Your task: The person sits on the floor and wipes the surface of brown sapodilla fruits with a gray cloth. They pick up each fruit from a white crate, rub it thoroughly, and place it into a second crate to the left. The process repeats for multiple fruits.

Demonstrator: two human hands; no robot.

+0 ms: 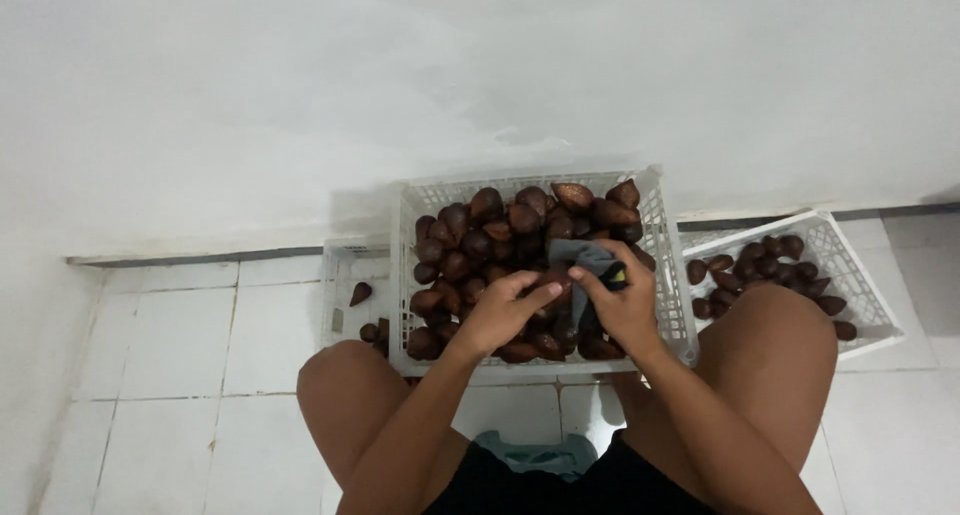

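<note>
A white plastic crate (665, 275) heaped with dark brown scaly fruits (500, 225) stands on the floor between my knees. My left hand (497, 313) rests over the pile and holds one brown fruit (553, 278) at its fingertips. My right hand (625, 305) grips a grey cloth (590, 257) with a small yellow patch and presses it against that same fruit. Both hands meet over the middle of the crate.
A second white crate (850, 275) with fewer fruits sits to the right. A third white crate (340, 295) at the left holds a few fruits. A white wall rises behind; white floor tiles (180, 355) surround me. My bare knees flank the main crate.
</note>
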